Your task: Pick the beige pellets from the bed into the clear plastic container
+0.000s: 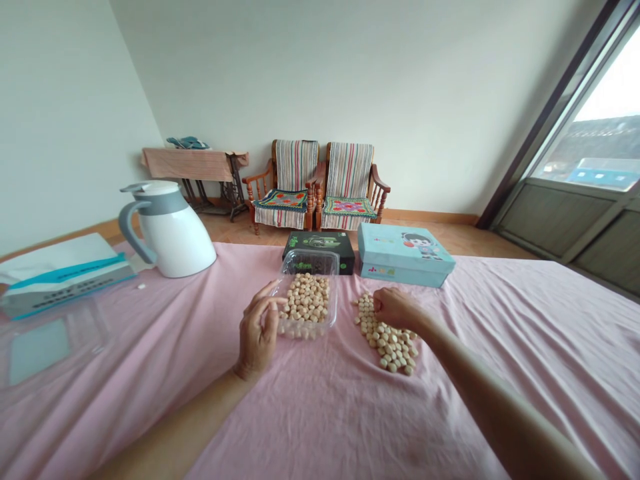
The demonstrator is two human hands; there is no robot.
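A clear plastic box (334, 293) holds many small, round, beige pieces (307, 298). My left hand (257, 330) is at its left side, thumb and fingers at the rim, with some fingertips reaching over the edge. To the right, a loose pile of similar round pieces (395, 343) lies on the cloth. Over the far part of this pile is my right hand (397, 308), its fingers curled closed and pointing down. The fingertips are hidden, so whatever they hold does not show.
A black box (345, 250) and a light blue box (400, 257) stand behind. At left are a white jug (180, 233), a tissue pack (70, 283) and a clear plastic lid (55, 347). A pink cloth (310, 413) covers the table; two chairs (320, 180) stand beyond.
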